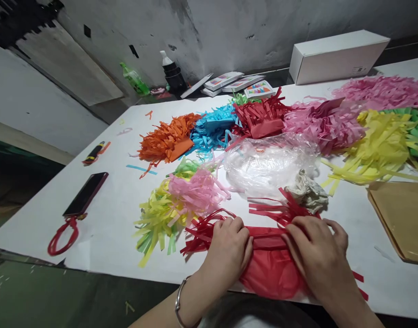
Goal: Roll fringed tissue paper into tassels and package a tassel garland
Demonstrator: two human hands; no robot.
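Red tissue paper [275, 269] with fringed ends lies at the table's front edge, a folded band running across its upper part. My left hand [229, 248] has its fingers curled on the left end of that band, beside the red fringe. On the right end, my right hand [314, 250] grips the band with fingers bent. Both hands' fingertips are partly hidden. Just beyond the right hand sits a crumpled grey-white wad [307, 191], and behind the paper is a clear plastic bag [270, 164].
Fringed bundles in orange [170, 139], blue [214, 127], dark red [262, 114], pink [323, 123] and yellow [383, 146] cross the white table [109, 237]. A phone [86, 193] lies left, brown packets [400, 218] right, a white box [338, 57] at the back.
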